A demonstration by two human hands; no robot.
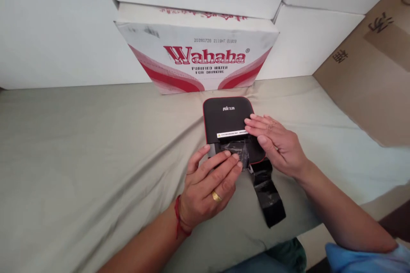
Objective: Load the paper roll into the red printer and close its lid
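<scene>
A flat black device (pixel 224 119) with rounded corners, a thin red edge and a white logo lies on the cloth in front of me. A white warning label (pixel 232 134) runs across it. My left hand (pixel 209 185), wearing a gold ring and a red string bracelet, rests with fingers stretched over the near part. Its fingertips touch a crinkled, shiny dark film (pixel 235 148) there. Fingers extended, my right hand (pixel 278 143) lies on the device's right edge. A glossy black strip (pixel 268 194) trails from the near right corner onto the cloth. What lies under my left palm is hidden.
A white and red Wahaha water carton (pixel 205 57) stands right behind the device. White boxes (pixel 57 34) are stacked around it, and a brown cardboard box (pixel 368 68) stands at the right. Wrinkled pale green cloth (pixel 96 145) covers the surface.
</scene>
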